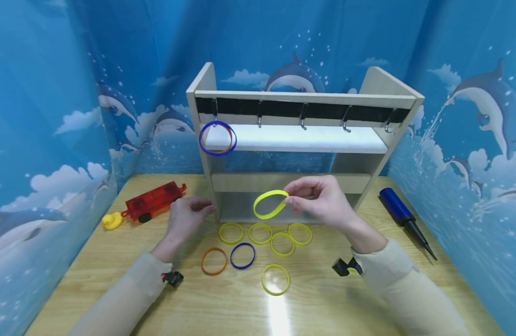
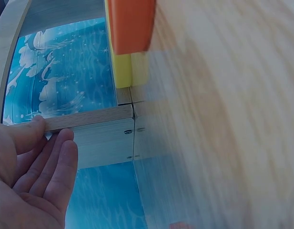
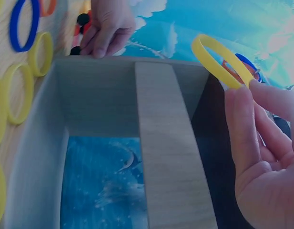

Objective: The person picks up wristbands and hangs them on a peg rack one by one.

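In the head view my right hand (image 1: 323, 198) pinches a yellow rubber wristband (image 1: 268, 215) between thumb and fingers. The band hangs out sideways, slightly twisted, before the lower part of a wooden hook rack (image 1: 291, 182). My left hand (image 1: 188, 219) grips the front edge of the rack's left side panel (image 2: 94, 118), low down. A blue wristband (image 1: 200, 144) and an orange one (image 1: 231, 135) hang together from the leftmost hook (image 1: 215, 109). On the table before the rack lie several yellow wristbands (image 1: 275, 293), a blue one (image 1: 242, 268) and an orange one (image 1: 213, 273).
To the left a red toy wagon (image 1: 155, 200) stands beside a yellow rubber duck (image 1: 112, 220). A blue hand pump (image 1: 398, 210) with a black nozzle lies on the right. Dolphin-print curtains (image 1: 52, 116) close in the table on three sides.
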